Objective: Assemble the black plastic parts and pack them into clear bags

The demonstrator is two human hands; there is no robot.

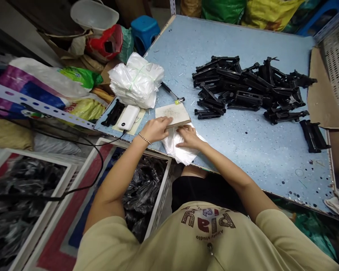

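Note:
My left hand (pixel 157 128) grips the near left edge of a flat, pale board (pixel 173 113), its fingers lying on the top face. Under the board's near edge, a stack of thin white plastic bags (pixel 180 148) sticks out toward the table's front edge. On these bags rests my right hand (pixel 190 136), its fingers spread and its fingertips close to the board. Whatever lies beneath the board is hidden.
Black plastic parts (pixel 251 84) are heaped on the blue table (pixel 214 146). A tied bundle of white bags (pixel 138 81), a hammer (pixel 171 92) and a white power bank (pixel 130 117) lie at the left. Crates (pixel 165 188) of black items stand below.

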